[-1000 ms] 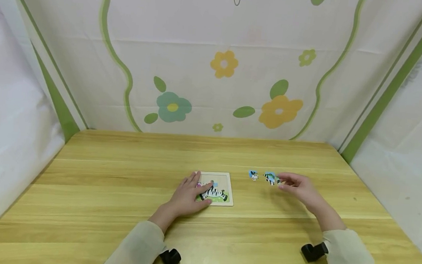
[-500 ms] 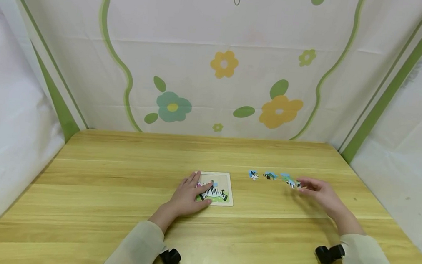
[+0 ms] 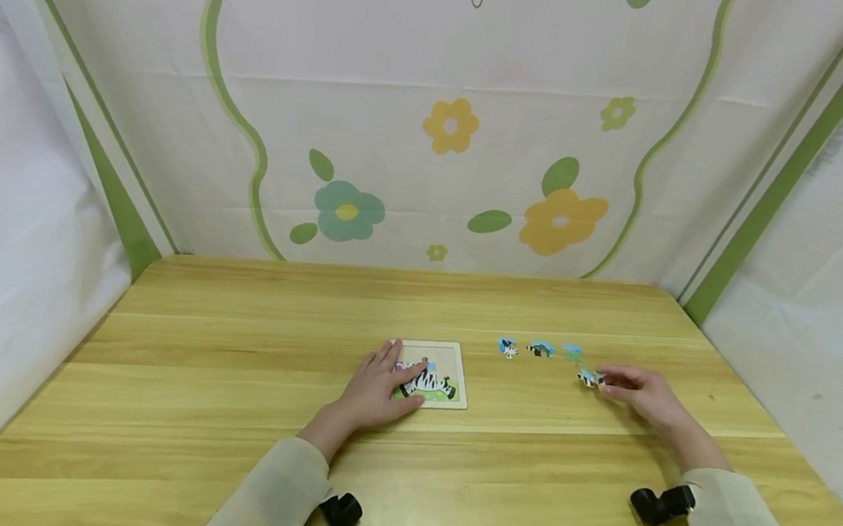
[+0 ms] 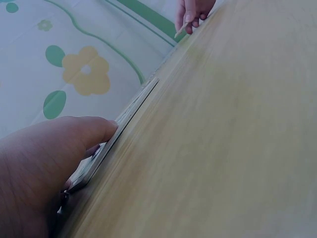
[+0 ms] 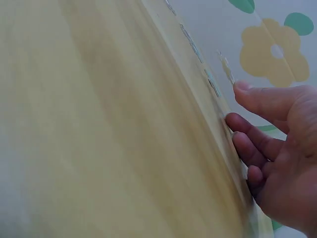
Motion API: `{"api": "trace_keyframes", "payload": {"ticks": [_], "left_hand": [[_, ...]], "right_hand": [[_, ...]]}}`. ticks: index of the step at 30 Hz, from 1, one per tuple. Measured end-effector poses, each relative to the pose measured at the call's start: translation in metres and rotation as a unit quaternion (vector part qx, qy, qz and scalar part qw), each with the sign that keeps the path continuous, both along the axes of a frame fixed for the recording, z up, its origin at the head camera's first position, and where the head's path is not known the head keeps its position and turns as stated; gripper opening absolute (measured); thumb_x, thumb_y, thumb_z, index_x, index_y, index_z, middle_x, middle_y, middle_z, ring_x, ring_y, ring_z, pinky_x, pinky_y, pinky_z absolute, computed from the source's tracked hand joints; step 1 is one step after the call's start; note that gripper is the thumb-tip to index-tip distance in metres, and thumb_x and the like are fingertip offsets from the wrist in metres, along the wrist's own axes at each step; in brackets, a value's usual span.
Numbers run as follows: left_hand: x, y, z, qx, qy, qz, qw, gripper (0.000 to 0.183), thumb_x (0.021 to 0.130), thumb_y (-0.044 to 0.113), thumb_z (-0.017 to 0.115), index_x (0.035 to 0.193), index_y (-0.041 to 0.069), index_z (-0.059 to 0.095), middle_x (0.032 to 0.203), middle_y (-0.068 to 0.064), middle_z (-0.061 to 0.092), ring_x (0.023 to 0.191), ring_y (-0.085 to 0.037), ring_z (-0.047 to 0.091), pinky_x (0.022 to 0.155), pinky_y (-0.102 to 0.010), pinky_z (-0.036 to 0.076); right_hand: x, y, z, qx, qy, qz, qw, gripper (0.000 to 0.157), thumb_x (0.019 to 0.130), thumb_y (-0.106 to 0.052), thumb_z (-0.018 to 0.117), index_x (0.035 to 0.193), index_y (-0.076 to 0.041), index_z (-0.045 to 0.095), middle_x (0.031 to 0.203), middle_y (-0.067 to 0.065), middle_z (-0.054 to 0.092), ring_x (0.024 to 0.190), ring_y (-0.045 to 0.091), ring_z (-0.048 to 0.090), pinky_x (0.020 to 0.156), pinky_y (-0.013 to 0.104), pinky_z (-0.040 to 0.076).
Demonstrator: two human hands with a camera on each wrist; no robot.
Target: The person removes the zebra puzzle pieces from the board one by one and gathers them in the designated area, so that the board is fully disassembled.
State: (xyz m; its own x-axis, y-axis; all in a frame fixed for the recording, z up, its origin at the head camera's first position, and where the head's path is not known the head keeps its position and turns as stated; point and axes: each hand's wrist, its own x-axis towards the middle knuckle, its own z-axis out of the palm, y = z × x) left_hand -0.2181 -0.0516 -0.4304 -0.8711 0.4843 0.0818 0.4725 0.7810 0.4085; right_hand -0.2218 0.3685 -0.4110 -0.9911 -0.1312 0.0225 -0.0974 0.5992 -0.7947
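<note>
The left hand lies flat across the left part of a square puzzle tray, its fingers spread and relaxed, the thumb at the rim facing the counter's near edge. The tray sits around the middle of the counter, and inside it shows a zebra picture, partly covered by the hand. The right hand pinches a puzzle piece between thumb and fingers, raised off the counter, its other fingers curled. Three loose pieces lie in a row between the tray and the counter's right edge, nearer the far edge. Beyond that far edge hangs a flowered cloth.
</note>
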Motion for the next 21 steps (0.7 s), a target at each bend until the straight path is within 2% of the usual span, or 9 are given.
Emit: {"api": "trace_keyframes", "payload": {"ticks": [4, 10, 21], "left_hand": [[0.0003, 0.0002, 0.0012, 0.0, 0.0, -0.001, 1.0, 0.055, 0.084, 0.052, 0.041, 0.132, 0.026, 0.037, 0.14, -0.018, 0.009, 0.128, -0.029, 0.003, 0.1, -0.044, 0.005], [-0.0005, 0.0003, 0.0005, 0.0, 0.0, 0.001, 1.0, 0.054, 0.083, 0.051, 0.041, 0.132, 0.027, 0.037, 0.14, -0.018, 0.009, 0.128, -0.029, 0.003, 0.1, -0.043, 0.004], [-0.0003, 0.0004, 0.0006, 0.006, 0.006, -0.003, 1.0, 0.054, 0.083, 0.051, 0.042, 0.131, 0.026, 0.039, 0.14, -0.02, 0.01, 0.128, -0.03, 0.004, 0.099, -0.045, 0.005]], "right_hand": [[-0.0016, -0.0017, -0.0039, 0.011, 0.002, -0.002, 1.0, 0.044, 0.079, -0.021, 0.063, 0.113, 0.005, 0.054, 0.099, 0.017, 0.057, 0.08, 0.009, 0.052, 0.067, 0.021, 0.041], [-0.0031, -0.0039, -0.0072, 0.025, 0.007, -0.002, 1.0, 0.043, 0.079, -0.022, 0.063, 0.112, 0.003, 0.055, 0.104, 0.018, 0.056, 0.084, 0.008, 0.05, 0.068, 0.022, 0.041], [-0.0033, -0.005, -0.009, 0.055, 0.007, -0.008, 0.998, 0.043, 0.078, -0.025, 0.064, 0.113, 0.001, 0.056, 0.109, 0.019, 0.052, 0.084, 0.017, 0.047, 0.067, 0.027, 0.04]]}}
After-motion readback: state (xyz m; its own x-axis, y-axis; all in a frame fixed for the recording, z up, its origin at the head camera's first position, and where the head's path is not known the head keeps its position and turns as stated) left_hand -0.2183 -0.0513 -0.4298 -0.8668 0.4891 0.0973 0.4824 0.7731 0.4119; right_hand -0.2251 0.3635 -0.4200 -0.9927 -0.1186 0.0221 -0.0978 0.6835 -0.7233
